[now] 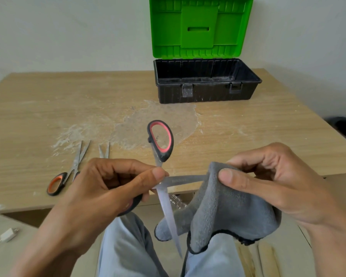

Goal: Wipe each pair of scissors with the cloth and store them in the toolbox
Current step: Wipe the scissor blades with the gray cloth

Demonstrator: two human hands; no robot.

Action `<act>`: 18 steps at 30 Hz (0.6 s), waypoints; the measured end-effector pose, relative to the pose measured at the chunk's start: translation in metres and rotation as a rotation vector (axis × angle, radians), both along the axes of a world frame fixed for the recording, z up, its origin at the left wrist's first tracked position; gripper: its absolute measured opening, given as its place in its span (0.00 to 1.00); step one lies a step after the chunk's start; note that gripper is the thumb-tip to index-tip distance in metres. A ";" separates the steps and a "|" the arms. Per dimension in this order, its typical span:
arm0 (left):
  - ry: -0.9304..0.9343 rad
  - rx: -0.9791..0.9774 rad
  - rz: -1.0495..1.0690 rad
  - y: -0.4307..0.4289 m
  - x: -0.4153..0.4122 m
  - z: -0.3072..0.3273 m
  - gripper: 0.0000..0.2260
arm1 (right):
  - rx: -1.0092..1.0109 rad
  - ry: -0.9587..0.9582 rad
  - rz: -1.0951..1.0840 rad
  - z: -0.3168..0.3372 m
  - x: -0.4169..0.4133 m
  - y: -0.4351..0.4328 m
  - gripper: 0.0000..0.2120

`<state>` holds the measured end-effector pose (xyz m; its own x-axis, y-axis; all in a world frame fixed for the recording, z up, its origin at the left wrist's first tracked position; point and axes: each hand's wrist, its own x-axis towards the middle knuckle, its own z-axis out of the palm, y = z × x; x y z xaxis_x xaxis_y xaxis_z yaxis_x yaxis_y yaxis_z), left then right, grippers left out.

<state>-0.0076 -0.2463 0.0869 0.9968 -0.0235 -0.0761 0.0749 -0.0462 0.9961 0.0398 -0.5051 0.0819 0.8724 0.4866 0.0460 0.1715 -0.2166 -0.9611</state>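
Observation:
My left hand (110, 188) grips a pair of scissors (161, 144) with black and red handles, spread wide open near the pivot. One blade points right into the grey cloth (224, 208), which my right hand (268, 182) pinches around that blade. The other blade points down toward my lap. A second pair of scissors (66, 176) with orange and black handles lies on the table at the left. Beside it the blade tips of a third pair (104, 150) show above my left hand. The toolbox (206, 90), black with an upright green lid, stands open at the far side of the table.
The wooden table (48, 116) bears a pale dried stain (148, 124) in its middle. A white plug with cable (8, 234) lies on a lower surface at the left. My legs in light trousers are below the hands.

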 end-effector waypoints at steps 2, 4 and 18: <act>0.001 -0.015 -0.012 0.006 -0.002 -0.002 0.13 | 0.080 0.038 -0.006 0.001 -0.002 -0.006 0.16; -0.005 -0.014 -0.018 0.009 -0.004 -0.004 0.19 | 0.139 0.089 -0.010 -0.001 -0.003 -0.010 0.20; -0.179 0.180 -0.017 -0.001 -0.011 0.003 0.08 | 0.007 0.019 0.030 0.002 -0.008 -0.010 0.13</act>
